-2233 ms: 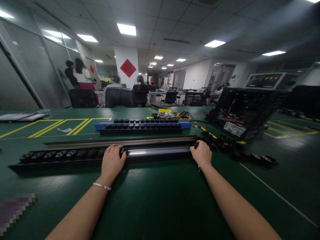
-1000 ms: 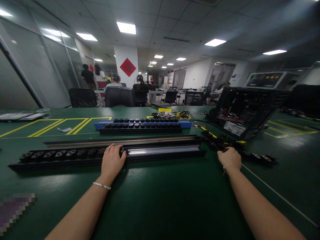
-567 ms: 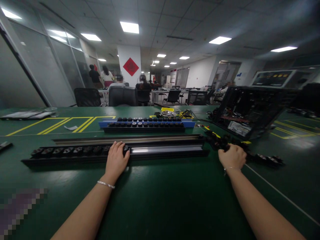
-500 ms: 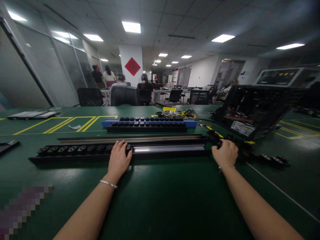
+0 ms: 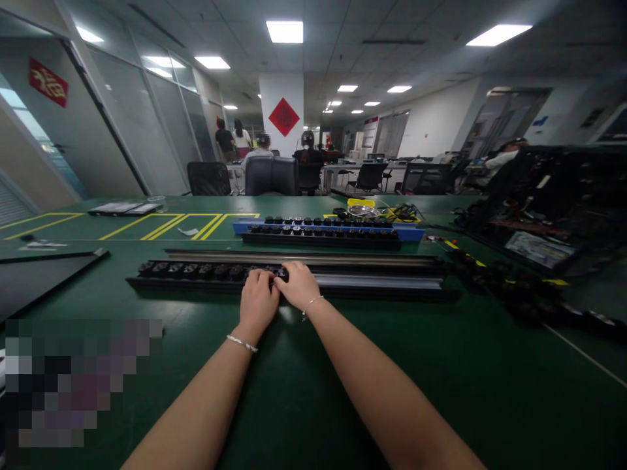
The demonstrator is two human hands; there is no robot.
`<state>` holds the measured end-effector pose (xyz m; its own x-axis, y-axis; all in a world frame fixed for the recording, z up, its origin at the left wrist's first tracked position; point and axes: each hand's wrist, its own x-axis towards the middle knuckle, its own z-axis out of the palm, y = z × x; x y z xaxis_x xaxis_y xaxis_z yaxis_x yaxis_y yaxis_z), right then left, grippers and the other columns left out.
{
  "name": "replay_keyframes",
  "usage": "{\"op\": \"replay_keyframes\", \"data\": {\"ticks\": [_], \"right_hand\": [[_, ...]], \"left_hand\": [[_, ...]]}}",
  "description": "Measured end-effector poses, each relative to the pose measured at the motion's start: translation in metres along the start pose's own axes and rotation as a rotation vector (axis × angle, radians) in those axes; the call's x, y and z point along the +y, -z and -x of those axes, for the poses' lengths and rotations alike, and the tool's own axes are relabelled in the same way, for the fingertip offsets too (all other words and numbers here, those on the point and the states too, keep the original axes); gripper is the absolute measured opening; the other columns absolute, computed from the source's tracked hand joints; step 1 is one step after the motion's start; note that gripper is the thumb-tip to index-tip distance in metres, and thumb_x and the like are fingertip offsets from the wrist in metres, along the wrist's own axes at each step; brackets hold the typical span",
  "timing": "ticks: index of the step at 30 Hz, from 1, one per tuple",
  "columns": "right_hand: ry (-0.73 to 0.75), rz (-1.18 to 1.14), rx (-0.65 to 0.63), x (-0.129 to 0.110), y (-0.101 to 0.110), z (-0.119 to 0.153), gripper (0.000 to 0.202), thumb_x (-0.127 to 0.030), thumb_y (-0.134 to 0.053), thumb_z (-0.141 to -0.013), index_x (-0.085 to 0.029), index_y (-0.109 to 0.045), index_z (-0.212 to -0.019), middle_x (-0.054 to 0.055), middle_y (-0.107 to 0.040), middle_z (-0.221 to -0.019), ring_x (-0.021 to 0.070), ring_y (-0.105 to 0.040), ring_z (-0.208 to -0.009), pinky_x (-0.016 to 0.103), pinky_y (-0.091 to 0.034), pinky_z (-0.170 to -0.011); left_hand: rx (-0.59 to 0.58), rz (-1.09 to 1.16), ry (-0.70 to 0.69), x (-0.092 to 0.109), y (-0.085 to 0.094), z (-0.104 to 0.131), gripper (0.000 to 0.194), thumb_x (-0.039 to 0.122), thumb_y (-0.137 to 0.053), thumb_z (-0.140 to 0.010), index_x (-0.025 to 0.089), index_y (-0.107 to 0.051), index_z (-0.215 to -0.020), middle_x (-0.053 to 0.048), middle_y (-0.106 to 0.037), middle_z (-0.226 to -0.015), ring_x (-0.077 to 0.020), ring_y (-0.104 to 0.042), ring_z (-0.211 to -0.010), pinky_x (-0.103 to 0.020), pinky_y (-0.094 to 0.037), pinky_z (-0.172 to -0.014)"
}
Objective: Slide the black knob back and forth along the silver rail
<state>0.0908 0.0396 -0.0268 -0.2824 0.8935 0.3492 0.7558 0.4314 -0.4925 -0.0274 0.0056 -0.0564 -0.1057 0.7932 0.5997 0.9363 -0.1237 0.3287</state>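
Note:
A long black rail (image 5: pixel 372 292) lies across the green table, with a row of round black parts (image 5: pixel 206 270) filling its left portion and a bare silvery channel to the right. My left hand (image 5: pixel 258 299) rests on the row's right end, fingers bent over a black part. Right beside it, my right hand (image 5: pixel 298 285) is closed around a small black part at the rail, mostly hidden by the fingers. Behind them runs a second rail (image 5: pixel 343 258). Farther back, a blue rail (image 5: pixel 409 234) stands with more round black parts along it.
On the right lie a heap of black parts (image 5: pixel 533 294) and an open black equipment case (image 5: pixel 543 196). A metal dish (image 5: pixel 363 211) and cables sit at the back. Flat dark panels (image 5: pixel 49 274) lie at left. People sit and stand beyond the table.
My right hand has moved left from the black parts on the right to beside my left hand, bringing a black part. The camera view has turned slightly right.

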Motion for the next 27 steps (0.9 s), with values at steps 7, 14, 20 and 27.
{"op": "replay_keyframes", "data": {"ticks": [7,14,20,27], "right_hand": [[-0.084,0.04,0.056,-0.005,-0.015,0.001,0.032,-0.037,-0.053,-0.081,-0.024,-0.058,-0.11,0.004,-0.06,-0.111,0.0203,-0.049,-0.104,0.033,-0.039,-0.086],[-0.094,0.101,0.113,-0.004,-0.02,0.007,0.032,-0.037,-0.049,-0.084,-0.021,-0.057,-0.111,0.007,-0.061,-0.109,0.0222,-0.048,-0.102,0.035,-0.038,-0.085],[-0.075,0.118,0.131,-0.005,-0.02,0.007,0.029,-0.035,-0.048,-0.084,-0.02,-0.058,-0.107,0.008,-0.062,-0.107,0.0225,-0.049,-0.1,0.035,-0.038,-0.083],[-0.12,0.129,0.154,-0.005,-0.019,0.009,0.025,-0.032,-0.047,-0.085,-0.02,-0.058,-0.104,0.008,-0.062,-0.104,0.0227,-0.049,-0.098,0.035,-0.037,-0.083]], "left_hand": [[0.06,0.125,0.142,-0.001,-0.005,-0.003,0.021,0.014,-0.047,-0.071,0.019,-0.051,-0.091,-0.008,-0.051,-0.096,-0.0227,-0.055,-0.091,-0.039,-0.047,-0.082],[0.075,0.066,0.137,0.0,-0.006,-0.003,0.02,0.02,-0.049,-0.074,0.018,-0.05,-0.094,-0.009,-0.054,-0.096,-0.0253,-0.055,-0.095,-0.042,-0.045,-0.083],[0.067,0.055,0.14,0.0,-0.005,-0.003,0.022,0.022,-0.049,-0.075,0.017,-0.051,-0.096,-0.01,-0.055,-0.098,-0.0253,-0.055,-0.097,-0.041,-0.045,-0.084],[0.055,0.045,0.15,0.001,-0.004,-0.004,0.025,0.021,-0.049,-0.074,0.017,-0.052,-0.099,-0.01,-0.056,-0.1,-0.0255,-0.055,-0.098,-0.041,-0.044,-0.085]]}}
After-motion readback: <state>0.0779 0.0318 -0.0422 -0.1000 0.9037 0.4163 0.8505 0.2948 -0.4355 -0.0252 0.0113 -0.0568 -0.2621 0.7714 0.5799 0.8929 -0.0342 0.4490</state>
